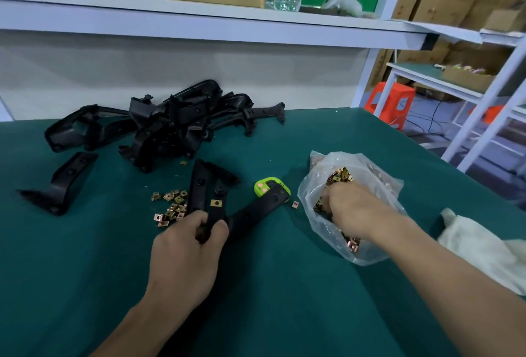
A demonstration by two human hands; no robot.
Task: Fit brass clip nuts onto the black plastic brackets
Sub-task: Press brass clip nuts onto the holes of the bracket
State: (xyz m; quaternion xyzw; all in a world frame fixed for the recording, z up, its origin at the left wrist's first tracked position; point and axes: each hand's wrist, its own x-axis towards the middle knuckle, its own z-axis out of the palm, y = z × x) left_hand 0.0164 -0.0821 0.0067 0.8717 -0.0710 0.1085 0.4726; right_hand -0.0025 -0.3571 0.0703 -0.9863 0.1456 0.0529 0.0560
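My left hand grips the near end of a black plastic bracket that carries one brass clip nut on its arm. A small heap of loose brass clip nuts lies just left of it on the green mat. My right hand reaches into an open clear plastic bag full of brass clip nuts; its fingers are curled down among the nuts and hidden. One stray nut lies between the bracket and the bag.
A pile of black brackets sits at the back of the green mat, with a single bracket at the left. A green timer lies behind the held bracket. White cloth lies at the right. A shelf overhangs.
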